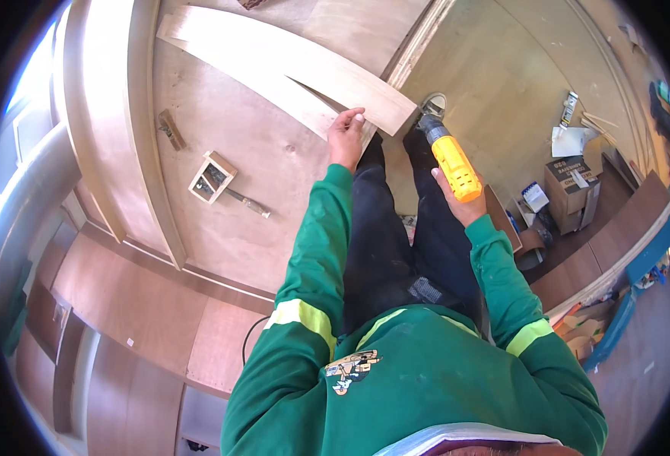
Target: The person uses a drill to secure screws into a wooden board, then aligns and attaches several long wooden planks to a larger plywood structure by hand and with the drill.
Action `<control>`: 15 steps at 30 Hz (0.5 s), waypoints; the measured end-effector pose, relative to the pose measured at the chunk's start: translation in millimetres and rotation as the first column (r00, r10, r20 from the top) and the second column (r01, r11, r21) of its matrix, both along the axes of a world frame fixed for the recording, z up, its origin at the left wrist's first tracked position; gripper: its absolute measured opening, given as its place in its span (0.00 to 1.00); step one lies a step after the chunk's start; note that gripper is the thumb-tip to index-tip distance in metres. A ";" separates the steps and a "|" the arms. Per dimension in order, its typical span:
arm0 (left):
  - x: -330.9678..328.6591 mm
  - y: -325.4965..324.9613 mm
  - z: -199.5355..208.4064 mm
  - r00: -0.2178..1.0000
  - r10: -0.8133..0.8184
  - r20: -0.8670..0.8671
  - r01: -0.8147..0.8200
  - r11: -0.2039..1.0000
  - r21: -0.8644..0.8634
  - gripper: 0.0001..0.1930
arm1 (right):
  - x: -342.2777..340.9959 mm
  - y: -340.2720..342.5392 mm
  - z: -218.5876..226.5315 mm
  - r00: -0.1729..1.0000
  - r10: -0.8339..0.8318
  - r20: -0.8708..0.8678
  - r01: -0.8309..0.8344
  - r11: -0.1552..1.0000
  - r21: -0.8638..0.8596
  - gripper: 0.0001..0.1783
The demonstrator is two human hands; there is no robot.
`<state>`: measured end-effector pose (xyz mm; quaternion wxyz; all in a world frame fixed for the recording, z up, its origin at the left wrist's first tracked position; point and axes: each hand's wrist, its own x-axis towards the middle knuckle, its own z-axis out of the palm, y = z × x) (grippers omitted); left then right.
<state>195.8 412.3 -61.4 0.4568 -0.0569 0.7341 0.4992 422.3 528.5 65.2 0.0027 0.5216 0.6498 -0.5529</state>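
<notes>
My right hand (463, 199) is wrapped round the rear of a yellow cordless drill (457, 167), its dark chuck pointing away from me. The chuck is close to the near right end of a long pale wooden board (304, 52); whether it touches cannot be made out. A second pale board (251, 90) lies partly under the first, with a narrow wedge-shaped gap between them. My left hand (345, 139) is at this lower board's near end, thumb and fingertips pinched together. Anything within the pinch is too small to tell.
A small wooden tray (226, 190) of tools and a slim tool (248, 203) lie on the plywood at left. Tall panels (133, 114) stand beyond. At right are a cardboard box (571, 186), a sealant tube (569, 109) and curved brown boards (616, 235).
</notes>
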 end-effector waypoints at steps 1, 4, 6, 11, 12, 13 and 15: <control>3.1 3.8 1.4 0.987 -0.107 -0.123 0.103 0.994 -0.039 0.07 | 3.8 -0.9 1.8 0.999 -0.033 0.016 0.034 0.999 -0.037 0.18; 4.5 19.9 7.0 0.760 -0.419 -0.496 0.366 0.908 -0.206 0.07 | 12.6 -5.5 1.3 0.990 -0.127 0.066 0.135 0.984 -0.120 0.16; -2.3 20.5 2.1 0.606 -0.547 -0.578 0.497 0.827 -0.261 0.06 | 12.7 -8.9 0.3 0.982 -0.165 0.093 0.178 0.972 -0.152 0.16; -3.3 23.9 -9.9 0.374 -0.645 -0.667 0.613 0.711 -0.344 0.12 | 15.2 -5.3 -4.2 0.995 -0.084 0.060 0.091 0.988 -0.124 0.17; -1.8 24.8 -9.7 0.347 -0.642 -0.684 0.615 0.706 -0.350 0.13 | 15.7 -3.9 -4.3 0.998 -0.051 0.048 0.056 0.993 -0.104 0.17; 0.6 25.2 -9.0 0.320 -0.638 -0.700 0.616 0.702 -0.357 0.14 | 18.3 -4.2 -5.8 0.998 -0.049 0.044 0.054 0.992 -0.113 0.17; 6.5 25.2 -12.4 0.556 -0.533 -0.638 0.531 0.818 -0.220 0.15 | 20.0 -3.0 -7.1 0.998 -0.044 0.033 0.048 0.991 -0.122 0.17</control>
